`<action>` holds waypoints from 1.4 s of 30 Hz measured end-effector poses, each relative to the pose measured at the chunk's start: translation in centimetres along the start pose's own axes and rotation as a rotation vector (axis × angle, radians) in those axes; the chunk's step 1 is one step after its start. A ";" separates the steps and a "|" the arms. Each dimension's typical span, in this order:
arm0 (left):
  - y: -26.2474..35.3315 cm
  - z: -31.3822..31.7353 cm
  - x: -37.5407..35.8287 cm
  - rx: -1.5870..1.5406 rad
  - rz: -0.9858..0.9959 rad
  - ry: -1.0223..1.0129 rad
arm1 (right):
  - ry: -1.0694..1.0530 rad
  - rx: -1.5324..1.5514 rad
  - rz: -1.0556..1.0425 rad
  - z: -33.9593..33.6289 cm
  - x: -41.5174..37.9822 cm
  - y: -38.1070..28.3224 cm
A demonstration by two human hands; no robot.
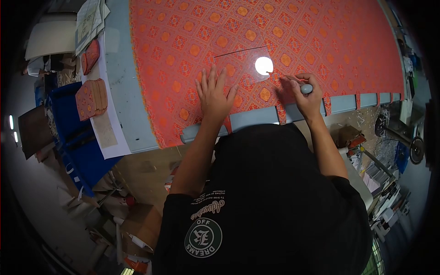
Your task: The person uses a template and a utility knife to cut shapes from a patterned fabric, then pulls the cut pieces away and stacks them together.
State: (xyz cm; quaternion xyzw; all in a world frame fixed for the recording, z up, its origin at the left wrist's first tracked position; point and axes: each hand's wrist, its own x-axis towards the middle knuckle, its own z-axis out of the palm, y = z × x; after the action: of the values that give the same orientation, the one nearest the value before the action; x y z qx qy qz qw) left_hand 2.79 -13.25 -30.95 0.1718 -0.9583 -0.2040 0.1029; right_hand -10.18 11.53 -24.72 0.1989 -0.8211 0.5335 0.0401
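Red-and-gold patterned fabric point(293, 32) is spread over the table, with strips cut out along its near edge. A clear, flat plate point(244, 65) lies on the fabric, with a dark line along its far edge and a bright glare at its right. My left hand point(215, 94) rests flat with fingers spread on the plate's near-left part. To the right of the plate, my right hand point(306, 94) is closed around a tool with a rounded grey-blue handle point(306, 89). Its working end points toward the plate, but I cannot make out its kind.
At the table's left stands a stack of cut patterned pieces point(91, 99) on white paper point(117, 137), near a red patterned bundle point(90, 56). A blue bin point(75, 137) sits beside the table. Another person point(35, 67) is far left. Offcuts litter the floor at right.
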 end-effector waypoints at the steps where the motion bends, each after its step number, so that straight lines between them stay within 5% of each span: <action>1: 0.0 0.0 0.0 -0.001 0.002 0.000 | -0.044 0.015 0.065 -0.3 -0.6 1.1; 12: 0.4 -0.8 1.1 -0.021 0.028 0.036 | -0.043 -0.055 0.161 -0.2 -1.1 1.6; 14: 0.4 -1.1 2.3 -0.005 0.050 0.078 | -0.200 -0.074 0.215 -0.4 -0.9 1.3; 22: 3.2 -1.8 11.4 0.014 0.143 -0.313 | -0.315 -0.159 0.146 0.4 -0.3 1.3; 26: 5.8 -1.0 13.7 0.119 0.204 -0.282 | -0.441 -0.266 0.135 1.0 0.4 0.8; 31: 8.0 -1.5 15.3 0.358 0.055 -0.549 | -0.497 -0.297 0.130 1.0 1.0 0.4; 42: 8.2 -1.2 15.4 0.273 -0.111 -0.619 | -0.664 -0.282 0.065 0.2 2.9 -0.3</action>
State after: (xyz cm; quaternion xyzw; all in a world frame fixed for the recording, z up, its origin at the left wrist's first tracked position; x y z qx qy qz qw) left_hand -13.38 -12.40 -24.42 0.1657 -0.9517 -0.1216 -0.2281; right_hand -12.73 10.39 -23.78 0.3276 -0.8607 0.3224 -0.2190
